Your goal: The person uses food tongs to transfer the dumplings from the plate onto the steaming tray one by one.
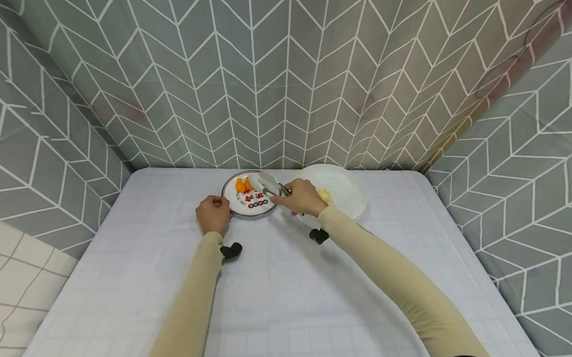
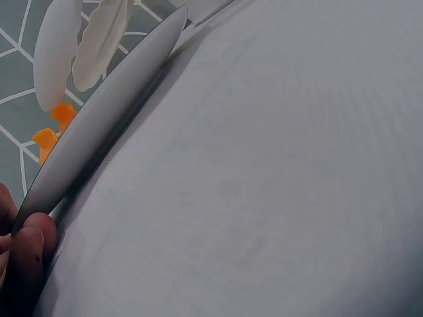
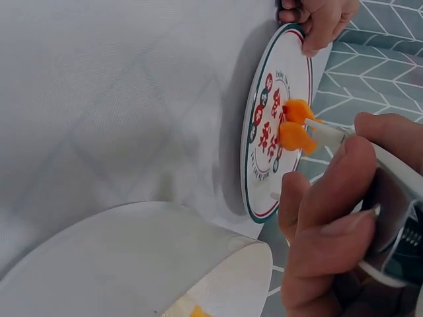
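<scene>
At the back of the table lies a round white plate (image 1: 233, 200) with a dark rim and red lettering. My left hand (image 1: 213, 214) pinches its left edge between thumb and fingers; the left wrist view shows the plate (image 2: 112, 105) edge-on. Two small orange pieces (image 3: 297, 136) sit close together on the plate. My right hand (image 1: 301, 198) grips metal tongs (image 1: 269, 183) with white, spoon-like ends. Those ends hang over the plate's right side, apart from each other, and one overlaps the orange pieces in the right wrist view.
A white perforated basket (image 1: 351, 189) stands right of the plate, partly under my right forearm. Inside it lies a yellow piece (image 1: 323, 194). Patterned grey curtain (image 1: 272, 94) borders the table's back and sides. White cloth (image 1: 272, 296) covers the table.
</scene>
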The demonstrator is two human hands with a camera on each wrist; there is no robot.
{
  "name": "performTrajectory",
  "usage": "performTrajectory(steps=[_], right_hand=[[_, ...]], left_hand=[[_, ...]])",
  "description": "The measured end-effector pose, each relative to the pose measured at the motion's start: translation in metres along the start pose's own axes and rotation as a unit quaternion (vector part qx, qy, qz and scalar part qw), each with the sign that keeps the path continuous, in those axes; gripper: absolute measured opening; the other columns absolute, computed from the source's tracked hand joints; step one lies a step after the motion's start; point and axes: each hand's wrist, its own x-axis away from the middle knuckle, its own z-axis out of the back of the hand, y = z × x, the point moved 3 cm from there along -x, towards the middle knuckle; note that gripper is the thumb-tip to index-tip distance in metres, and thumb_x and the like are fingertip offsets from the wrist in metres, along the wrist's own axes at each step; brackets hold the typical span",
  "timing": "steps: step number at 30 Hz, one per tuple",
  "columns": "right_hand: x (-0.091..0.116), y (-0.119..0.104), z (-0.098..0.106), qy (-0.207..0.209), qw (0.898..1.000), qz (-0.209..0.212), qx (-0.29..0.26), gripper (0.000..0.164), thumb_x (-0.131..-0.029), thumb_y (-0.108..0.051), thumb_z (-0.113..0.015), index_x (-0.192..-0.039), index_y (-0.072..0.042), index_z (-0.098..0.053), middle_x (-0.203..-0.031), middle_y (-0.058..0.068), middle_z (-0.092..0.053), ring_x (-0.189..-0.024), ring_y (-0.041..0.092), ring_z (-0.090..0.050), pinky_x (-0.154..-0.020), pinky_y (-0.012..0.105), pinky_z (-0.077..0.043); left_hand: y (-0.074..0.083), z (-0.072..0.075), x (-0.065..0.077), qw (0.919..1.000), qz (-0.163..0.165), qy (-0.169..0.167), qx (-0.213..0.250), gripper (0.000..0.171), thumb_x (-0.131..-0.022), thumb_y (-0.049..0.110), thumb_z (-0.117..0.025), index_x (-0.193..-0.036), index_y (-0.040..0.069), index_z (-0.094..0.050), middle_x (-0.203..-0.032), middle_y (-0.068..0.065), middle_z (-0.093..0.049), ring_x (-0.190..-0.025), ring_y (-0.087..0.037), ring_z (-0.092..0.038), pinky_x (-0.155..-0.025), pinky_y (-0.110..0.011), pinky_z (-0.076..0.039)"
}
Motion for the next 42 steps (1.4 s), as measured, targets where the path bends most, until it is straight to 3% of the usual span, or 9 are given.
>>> performTrajectory(steps=[4,11,20,28,33,42], right_hand=[[0.000,-0.001,-0.001,-0.003,1.000,-0.002,0.001,0.044,-0.087,-0.051,-0.070,-0.105,-0.011,-0.071,-0.062,0.000,-0.057,-0.066,0.029,-0.072,-0.046,0.024,-0.037],[-0.001,-0.002,-0.007,-0.009,1.000,0.006,0.000,0.043,-0.086,-0.051,-0.071,-0.086,-0.008,-0.067,-0.058,-0.002,-0.053,-0.065,0.029,-0.072,-0.050,0.025,-0.040],[-0.005,-0.002,-0.014,-0.007,1.000,-0.011,0.027,0.051,-0.085,-0.053,-0.070,-0.109,-0.007,-0.067,-0.064,0.007,-0.066,-0.065,0.029,-0.071,-0.049,0.025,-0.039],[-0.009,-0.003,-0.017,-0.011,0.999,-0.010,0.032,0.045,-0.085,-0.051,-0.071,-0.099,-0.008,-0.067,-0.067,0.006,-0.066,-0.059,0.024,-0.069,-0.046,0.023,-0.038],[-0.010,-0.004,-0.018,-0.015,0.999,-0.021,0.030,0.044,-0.085,-0.048,-0.072,-0.105,-0.008,-0.067,-0.072,0.006,-0.067,-0.053,0.018,-0.065,-0.044,0.023,-0.040],[-0.008,-0.005,-0.014,-0.026,0.999,-0.012,0.033,0.039,-0.087,-0.044,-0.073,-0.104,-0.009,-0.070,-0.069,0.005,-0.067,-0.052,0.016,-0.065,-0.045,0.022,-0.041]], left_hand=[[0.001,0.000,0.001,1.0000,0.003,0.000,-0.001,0.024,-0.096,0.019,-0.057,-0.107,0.001,-0.067,-0.082,-0.012,-0.069,-0.054,-0.018,-0.066,-0.047,-0.019,-0.052],[0.002,0.000,0.001,1.0000,-0.001,0.004,-0.003,0.023,-0.096,0.018,-0.057,-0.107,0.001,-0.067,-0.083,-0.012,-0.069,-0.053,-0.017,-0.065,-0.045,-0.016,-0.050],[0.004,0.000,0.002,1.0000,-0.002,0.001,-0.004,0.021,-0.095,0.017,-0.058,-0.104,0.001,-0.067,-0.081,-0.011,-0.068,-0.053,-0.017,-0.064,-0.045,-0.018,-0.051],[0.004,-0.001,0.002,1.0000,-0.001,0.000,-0.004,0.022,-0.096,0.017,-0.056,-0.106,0.001,-0.067,-0.083,-0.011,-0.068,-0.053,-0.016,-0.064,-0.044,-0.016,-0.049],[0.005,0.000,0.003,1.0000,-0.004,0.004,-0.003,0.021,-0.094,0.016,-0.057,-0.104,0.000,-0.067,-0.081,-0.011,-0.068,-0.052,-0.017,-0.065,-0.043,-0.016,-0.048],[0.005,0.001,0.003,0.9998,-0.018,0.011,-0.004,0.020,-0.095,0.017,-0.056,-0.100,0.002,-0.067,-0.077,-0.011,-0.069,-0.052,-0.017,-0.065,-0.045,-0.025,-0.053]])
